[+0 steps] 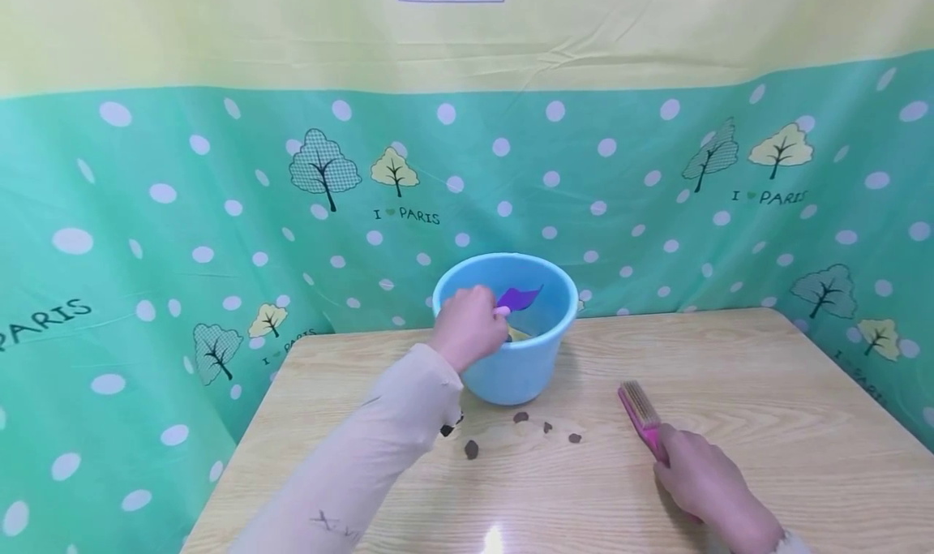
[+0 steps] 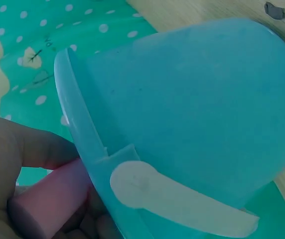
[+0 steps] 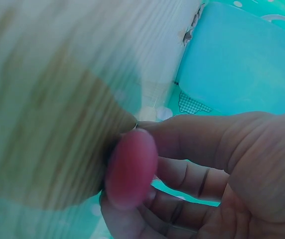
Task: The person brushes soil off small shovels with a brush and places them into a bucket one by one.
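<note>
My left hand [image 1: 470,327] is over the near left rim of a light blue bucket [image 1: 511,375]. It grips the pink handle [image 2: 53,199] of a scoop, whose flat purple blade [image 1: 518,298] shows inside the bucket. The rest of the scoop is hidden by the hand and the rim. On the right side of the table, my right hand [image 1: 704,481] holds a pink brush [image 1: 640,412] by its handle. The brush lies low over the wood, pale bristles toward the back. Its rounded pink handle end [image 3: 131,169] pokes out of the fingers in the right wrist view.
Several dark scraps [image 1: 471,449] lie on the wooden table [image 1: 584,505] in front of the bucket, some beside the left sleeve. A green and yellow printed cloth [image 1: 627,173] hangs right behind the table and along its sides. Something yellowish shows inside the bucket.
</note>
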`<state>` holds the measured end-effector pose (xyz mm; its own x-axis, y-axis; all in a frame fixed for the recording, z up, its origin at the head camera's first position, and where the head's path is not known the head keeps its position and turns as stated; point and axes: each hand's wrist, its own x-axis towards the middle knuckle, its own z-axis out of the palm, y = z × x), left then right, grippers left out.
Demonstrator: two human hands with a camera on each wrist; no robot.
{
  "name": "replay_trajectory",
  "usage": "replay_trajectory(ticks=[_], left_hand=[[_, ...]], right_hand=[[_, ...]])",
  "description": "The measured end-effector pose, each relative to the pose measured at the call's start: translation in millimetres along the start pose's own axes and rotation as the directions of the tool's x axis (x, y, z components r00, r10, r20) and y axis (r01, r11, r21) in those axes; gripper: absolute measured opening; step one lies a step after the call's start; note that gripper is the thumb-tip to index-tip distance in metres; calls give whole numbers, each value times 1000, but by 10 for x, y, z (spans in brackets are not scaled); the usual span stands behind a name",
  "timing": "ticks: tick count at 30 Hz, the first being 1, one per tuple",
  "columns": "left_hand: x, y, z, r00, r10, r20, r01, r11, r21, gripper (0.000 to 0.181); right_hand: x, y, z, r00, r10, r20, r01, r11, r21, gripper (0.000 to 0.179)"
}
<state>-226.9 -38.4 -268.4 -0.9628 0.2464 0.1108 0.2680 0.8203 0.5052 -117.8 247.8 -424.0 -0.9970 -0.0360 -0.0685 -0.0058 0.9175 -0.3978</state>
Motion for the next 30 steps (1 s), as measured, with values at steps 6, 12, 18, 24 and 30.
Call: replay_trajectory(ticks=[6, 12, 18, 24, 30], left_hand=[[99, 77, 53, 994, -85, 70, 82, 996, 43, 20], [206, 167, 140, 992, -88, 89, 76, 989, 129, 15], [252, 231, 209, 990, -124, 67, 107, 972, 207, 14], [332, 250, 273, 992, -106, 73, 80, 954, 290, 11], [372, 303, 303, 990, -121, 71, 89, 931, 354, 10]], right_hand=[[6, -3, 4, 1000, 2, 8, -2, 1000, 6, 15], [-7, 3, 0, 1000, 0, 3, 0, 1000, 13, 43], [-13, 5, -3, 1000, -4, 1, 4, 1000, 14, 36], [-12, 1, 1, 1000, 3, 9, -3, 1000, 18, 21], [-5, -9, 3, 1000, 14, 26, -14, 1000, 8, 13]])
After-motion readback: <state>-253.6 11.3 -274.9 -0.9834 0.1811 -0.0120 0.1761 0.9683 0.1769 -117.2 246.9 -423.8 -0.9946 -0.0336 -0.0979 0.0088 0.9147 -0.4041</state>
